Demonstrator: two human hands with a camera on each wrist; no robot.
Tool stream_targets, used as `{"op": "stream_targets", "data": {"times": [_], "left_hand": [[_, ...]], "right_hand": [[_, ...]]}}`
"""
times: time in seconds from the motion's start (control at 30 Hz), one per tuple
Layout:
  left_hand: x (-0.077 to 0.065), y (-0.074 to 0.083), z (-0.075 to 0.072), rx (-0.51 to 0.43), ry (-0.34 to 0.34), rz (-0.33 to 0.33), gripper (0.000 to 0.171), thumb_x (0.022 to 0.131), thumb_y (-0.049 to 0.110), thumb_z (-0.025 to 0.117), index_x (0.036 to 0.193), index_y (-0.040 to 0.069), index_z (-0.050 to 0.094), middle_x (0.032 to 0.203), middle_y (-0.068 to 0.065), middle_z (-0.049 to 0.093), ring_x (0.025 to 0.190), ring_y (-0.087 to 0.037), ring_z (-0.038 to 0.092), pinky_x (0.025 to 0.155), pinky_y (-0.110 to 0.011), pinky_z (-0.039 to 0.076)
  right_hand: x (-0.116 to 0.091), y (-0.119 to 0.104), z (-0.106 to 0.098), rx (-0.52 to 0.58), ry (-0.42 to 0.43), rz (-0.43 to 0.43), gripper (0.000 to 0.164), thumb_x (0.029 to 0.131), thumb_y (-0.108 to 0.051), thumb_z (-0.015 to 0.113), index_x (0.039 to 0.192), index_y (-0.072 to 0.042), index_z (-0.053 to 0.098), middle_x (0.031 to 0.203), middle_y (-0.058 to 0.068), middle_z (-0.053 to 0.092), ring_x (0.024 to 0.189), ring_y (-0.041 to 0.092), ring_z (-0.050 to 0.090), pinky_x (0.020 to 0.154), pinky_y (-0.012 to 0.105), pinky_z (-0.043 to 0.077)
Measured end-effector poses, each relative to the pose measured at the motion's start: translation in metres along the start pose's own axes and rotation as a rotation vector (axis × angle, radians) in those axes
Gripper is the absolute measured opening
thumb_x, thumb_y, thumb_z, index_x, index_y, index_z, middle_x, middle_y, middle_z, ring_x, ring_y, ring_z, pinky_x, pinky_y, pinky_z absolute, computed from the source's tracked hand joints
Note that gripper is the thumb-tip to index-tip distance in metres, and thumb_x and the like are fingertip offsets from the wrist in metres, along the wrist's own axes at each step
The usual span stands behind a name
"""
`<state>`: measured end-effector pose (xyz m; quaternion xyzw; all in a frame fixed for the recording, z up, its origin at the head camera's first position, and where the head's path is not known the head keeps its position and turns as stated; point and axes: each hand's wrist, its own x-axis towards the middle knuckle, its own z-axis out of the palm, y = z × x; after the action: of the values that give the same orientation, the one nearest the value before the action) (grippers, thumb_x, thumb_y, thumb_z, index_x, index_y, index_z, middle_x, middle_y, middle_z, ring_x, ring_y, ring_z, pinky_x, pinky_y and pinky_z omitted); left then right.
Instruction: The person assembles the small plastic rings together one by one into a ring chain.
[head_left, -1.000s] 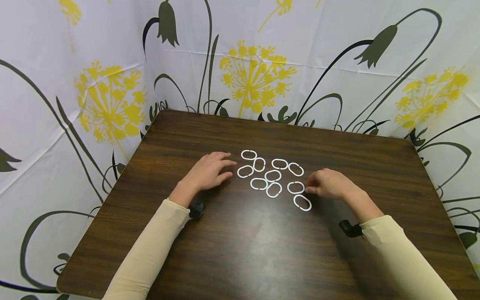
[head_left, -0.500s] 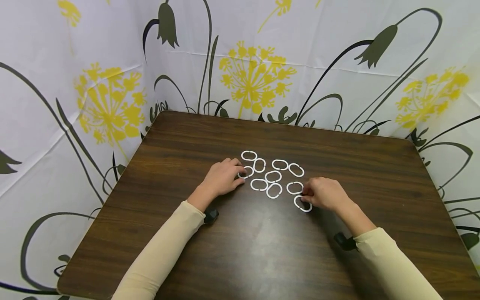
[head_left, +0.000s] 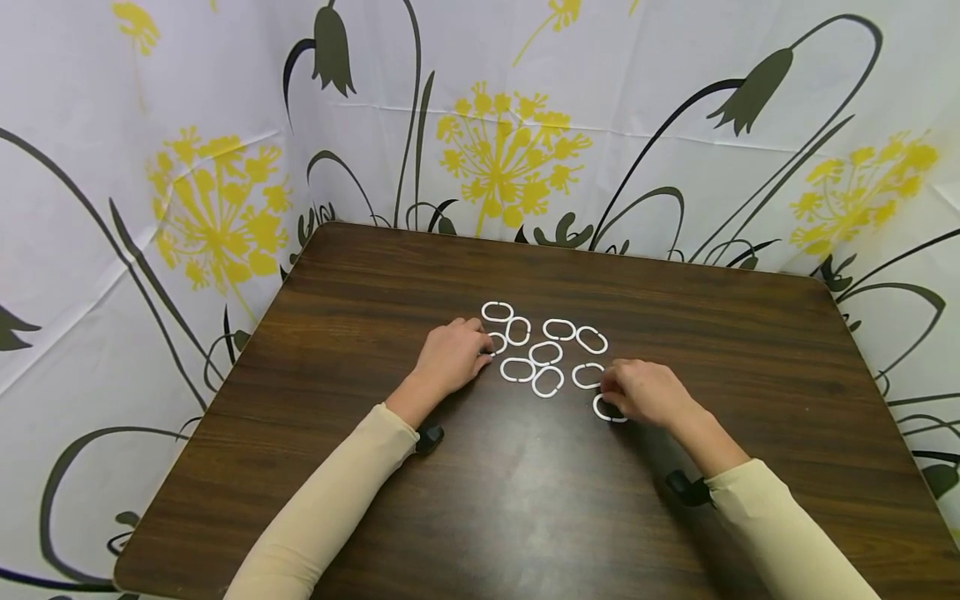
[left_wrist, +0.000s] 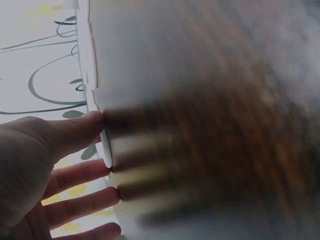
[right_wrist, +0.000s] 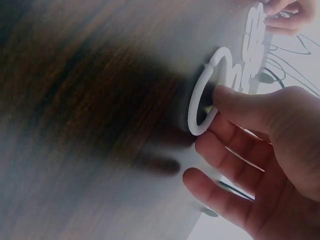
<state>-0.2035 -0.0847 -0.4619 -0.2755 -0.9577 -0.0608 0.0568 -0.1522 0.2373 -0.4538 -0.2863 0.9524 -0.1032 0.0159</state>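
Note:
White oval shower curtain rings, each with a small gap, lie on the table around both hands. My left hand pinches the leftmost ring, thumb at one side and fingertips at its far side. This ring stays low against the tabletop, its left part hidden by the hand in the head view. My right hand holds the nearest right ring between thumb and forefinger, tilted up on edge in the right wrist view. Just beyond that hand is another ring, flat, with its right end behind the fingers.
Between the hands several more rings lie flat in a loose cluster, some touching. They rest on a dark wood-grain table. A white cloth with yellow and grey flowers hangs behind its back and left edges.
My left hand has moved right and down onto the leftmost ring and taken hold of it. My right hand has come down to the nearest right ring, gripped it and shifted it slightly right.

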Motion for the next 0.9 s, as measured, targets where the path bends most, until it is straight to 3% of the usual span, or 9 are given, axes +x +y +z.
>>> {"op": "stream_targets", "data": {"times": [0.2, 0.37, 0.57, 0.7, 0.9], "left_hand": [[0.001, 0.001, -0.001, 0.020, 0.010, 0.017, 0.006, 0.089, 0.025, 0.074, 0.094, 0.025, 0.078, 0.097, 0.002, 0.064, 0.087, -0.020, 0.060, 0.067, -0.038, 0.055], [0.003, 0.003, 0.000, 0.031, 0.037, 0.025, 0.006, 0.091, 0.019, 0.069, 0.092, 0.018, 0.075, 0.096, -0.002, 0.063, 0.087, -0.024, 0.060, 0.065, -0.040, 0.055], [0.002, 0.001, 0.001, -0.003, 0.024, -0.011, 0.016, 0.101, 0.021, 0.049, 0.103, 0.009, 0.060, 0.100, -0.006, 0.058, 0.091, -0.025, 0.058, 0.062, -0.040, 0.055], [0.001, -0.003, -0.004, -0.095, 0.017, -0.080, 0.016, 0.104, 0.021, 0.041, 0.100, 0.010, 0.052, 0.092, -0.004, 0.050, 0.076, -0.021, 0.056, 0.055, -0.037, 0.051], [0.000, -0.003, -0.017, -0.347, 0.087, -0.153, 0.013, 0.103, 0.024, 0.049, 0.095, 0.016, 0.053, 0.084, 0.002, 0.051, 0.066, -0.019, 0.053, 0.056, -0.036, 0.044]], "right_hand": [[-0.001, 0.001, -0.004, 0.037, -0.028, 0.004, 0.012, 0.085, -0.014, 0.076, 0.081, -0.018, 0.064, 0.074, -0.009, 0.055, 0.065, 0.010, 0.052, 0.056, 0.032, 0.046], [0.000, 0.003, -0.012, 0.100, -0.072, 0.031, 0.011, 0.088, -0.015, 0.072, 0.083, -0.019, 0.063, 0.072, -0.011, 0.056, 0.065, 0.010, 0.052, 0.057, 0.034, 0.045], [0.002, 0.005, -0.018, 0.217, -0.061, 0.024, 0.012, 0.089, -0.014, 0.072, 0.083, -0.018, 0.063, 0.068, -0.012, 0.055, 0.062, 0.007, 0.050, 0.056, 0.030, 0.043], [0.007, 0.004, -0.022, 0.349, -0.033, -0.006, 0.012, 0.089, -0.011, 0.073, 0.083, -0.015, 0.063, 0.068, -0.010, 0.057, 0.062, 0.007, 0.051, 0.056, 0.027, 0.044], [0.012, 0.000, -0.031, 0.469, 0.017, 0.025, 0.006, 0.089, -0.010, 0.073, 0.092, -0.011, 0.069, 0.077, -0.004, 0.064, 0.068, 0.011, 0.057, 0.059, 0.027, 0.049]]}}
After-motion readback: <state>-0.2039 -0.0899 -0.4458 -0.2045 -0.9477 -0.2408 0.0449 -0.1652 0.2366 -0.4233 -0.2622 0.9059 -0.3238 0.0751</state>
